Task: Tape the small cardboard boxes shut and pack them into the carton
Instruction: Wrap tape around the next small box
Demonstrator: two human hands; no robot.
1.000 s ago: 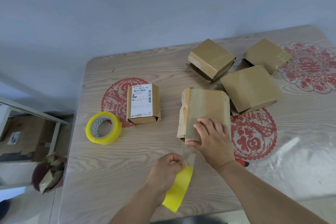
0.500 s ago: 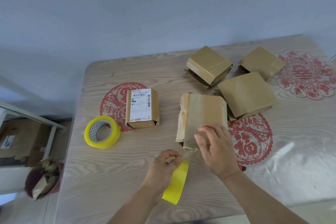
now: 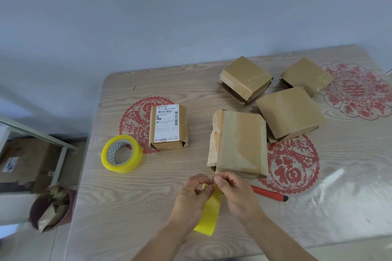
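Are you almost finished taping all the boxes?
Not yet. Three boxes at the back look taped. Both hands, left and right, pinch a yellow tape strip beside the nearest box. The labelled box waits; nothing is packed.

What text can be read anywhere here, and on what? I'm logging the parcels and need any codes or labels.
"111 W010 A01": top of the white shipping label on the small labelled box.
Barcodes and fine print on that label: too small to read.
"福": red paper-cut on the table.
Character in the far-right paper-cut: blurred.
Sticker on the floor carton: unreadable.
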